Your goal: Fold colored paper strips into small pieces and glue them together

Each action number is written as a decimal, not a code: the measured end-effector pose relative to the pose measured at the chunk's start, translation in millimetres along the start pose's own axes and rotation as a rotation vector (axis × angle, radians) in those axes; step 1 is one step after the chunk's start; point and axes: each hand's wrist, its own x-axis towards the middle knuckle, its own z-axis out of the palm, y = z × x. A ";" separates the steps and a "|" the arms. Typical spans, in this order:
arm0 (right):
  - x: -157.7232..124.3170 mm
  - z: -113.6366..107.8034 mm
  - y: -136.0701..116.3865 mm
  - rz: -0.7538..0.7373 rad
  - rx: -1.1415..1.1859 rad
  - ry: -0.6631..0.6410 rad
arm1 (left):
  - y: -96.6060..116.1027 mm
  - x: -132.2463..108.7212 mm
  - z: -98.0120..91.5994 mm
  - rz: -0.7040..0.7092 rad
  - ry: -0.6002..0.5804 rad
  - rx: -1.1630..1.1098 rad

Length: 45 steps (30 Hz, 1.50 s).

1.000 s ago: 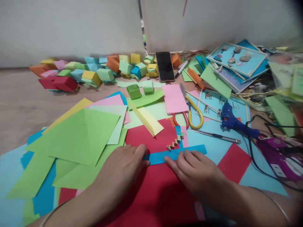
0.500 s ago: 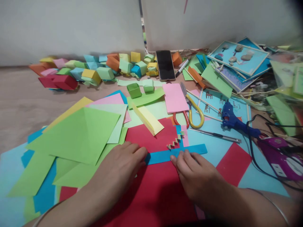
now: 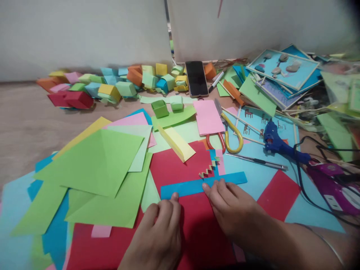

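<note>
A blue paper strip (image 3: 185,187) lies crosswise over red paper in front of me. My right hand (image 3: 230,202) has its fingers and thumb closed on the near edge of the strip, right of its middle. Toward the strip's left end, my left hand (image 3: 160,228) is curled, with its fingertips at the near edge. The undersides of the left fingers are hidden. A small zigzag-folded paper piece (image 3: 209,168) sits just beyond the strip, and a folded pale yellow paper (image 3: 177,144) rests on the red sheet (image 3: 168,161) farther back.
Loose green sheets (image 3: 95,161) are piled on the left. Scissors (image 3: 233,135) lie partly under pink paper (image 3: 208,116). At right are a craft knife (image 3: 257,161), a blue glue gun (image 3: 278,144) with a looping cord, and a purple device (image 3: 334,187). Folded paper boxes (image 3: 109,92) and a phone (image 3: 196,78) line the back.
My left hand has drawn back toward me from the strip's left end, uncovering that end. My right hand stays in place on the strip.
</note>
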 end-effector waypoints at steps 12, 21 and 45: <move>0.9 4.0 -1.4 0.014 0.007 0.010 | -20.9 3.9 4.1 -0.057 0.147 -0.215; 1.8 0.4 4.7 0.102 0.012 0.081 | -6.4 21.1 16.2 -0.054 0.324 -0.324; 3.0 -10.3 49.7 0.221 0.268 0.013 | -35.6 30.6 23.1 -0.152 0.431 -0.550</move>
